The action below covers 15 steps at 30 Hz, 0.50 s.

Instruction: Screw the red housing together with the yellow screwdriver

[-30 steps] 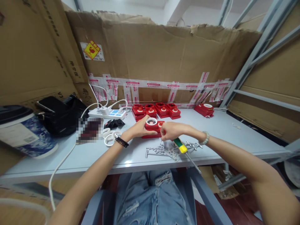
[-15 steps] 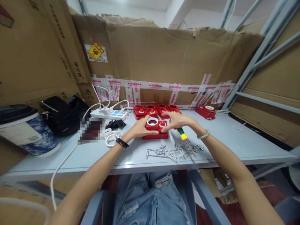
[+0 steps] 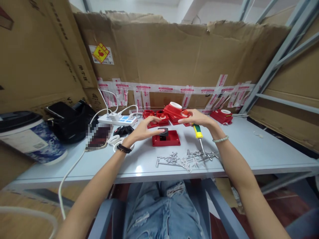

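Observation:
My right hand (image 3: 198,118) grips a red cover (image 3: 173,111) with a white ring and a red knob, holding it raised and tilted above other red parts at the back. A green-and-yellow screwdriver (image 3: 198,131) slants down beneath that hand, seemingly tucked in its fingers; its grip is hidden. My left hand (image 3: 144,129) is open, fingers apart, over the left side of a red base (image 3: 171,138) lying on the table. A black part (image 3: 163,133) stands up from this base. The left thumb tip is at it, though I cannot tell whether they touch.
Loose screws and metal rods (image 3: 184,161) lie at the front. More red units (image 3: 149,116) stand at the back, another (image 3: 221,117) at right. White rings (image 3: 114,140), black parts (image 3: 123,130), a power strip (image 3: 118,119) and a bucket (image 3: 32,139) are at left.
The red cover has come off its base and moved up and back in my right hand. The base with its black part now shows. My left hand has let go; the screwdriver has shifted back.

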### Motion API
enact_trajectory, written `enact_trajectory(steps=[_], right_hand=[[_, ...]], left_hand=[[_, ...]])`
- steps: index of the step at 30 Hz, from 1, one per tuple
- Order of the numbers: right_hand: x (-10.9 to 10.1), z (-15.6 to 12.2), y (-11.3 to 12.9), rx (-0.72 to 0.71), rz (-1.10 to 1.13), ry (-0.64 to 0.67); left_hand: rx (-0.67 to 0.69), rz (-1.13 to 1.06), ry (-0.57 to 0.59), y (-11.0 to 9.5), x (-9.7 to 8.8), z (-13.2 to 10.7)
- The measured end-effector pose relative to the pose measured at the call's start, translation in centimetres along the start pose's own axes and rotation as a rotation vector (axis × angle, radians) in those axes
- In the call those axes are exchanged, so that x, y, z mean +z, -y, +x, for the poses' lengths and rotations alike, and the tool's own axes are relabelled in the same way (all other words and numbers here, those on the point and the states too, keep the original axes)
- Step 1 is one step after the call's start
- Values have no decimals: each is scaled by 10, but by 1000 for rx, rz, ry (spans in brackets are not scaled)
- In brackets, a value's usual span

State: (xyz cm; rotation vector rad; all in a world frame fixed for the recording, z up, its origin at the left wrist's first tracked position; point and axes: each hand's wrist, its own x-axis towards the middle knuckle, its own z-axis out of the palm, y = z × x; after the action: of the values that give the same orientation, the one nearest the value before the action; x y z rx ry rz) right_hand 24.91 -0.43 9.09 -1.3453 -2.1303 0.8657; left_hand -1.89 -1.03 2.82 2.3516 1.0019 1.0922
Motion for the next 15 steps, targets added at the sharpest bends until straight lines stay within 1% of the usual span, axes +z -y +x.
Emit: enact_trajectory(steps=[2, 4, 8, 10, 12, 14, 15], right_hand=[[0, 0, -6, 21, 16, -4], [1, 0, -9, 38, 34, 0], [3, 0, -9, 29, 43, 2], [3, -1, -8, 10, 45, 7], [3, -2, -6, 8, 51, 15], [4, -4, -4, 23, 55, 17], [3, -4, -4, 31, 55, 19]], left_hand=[[52, 12, 102, 2, 3, 0], [70, 0, 154, 4, 9, 0], [57, -32, 147, 7, 18, 1], [56, -52, 116, 5, 19, 2], [54, -63, 60, 2, 14, 3], [41, -33, -58, 3, 2, 2], [21, 6, -140, 6, -7, 2]])
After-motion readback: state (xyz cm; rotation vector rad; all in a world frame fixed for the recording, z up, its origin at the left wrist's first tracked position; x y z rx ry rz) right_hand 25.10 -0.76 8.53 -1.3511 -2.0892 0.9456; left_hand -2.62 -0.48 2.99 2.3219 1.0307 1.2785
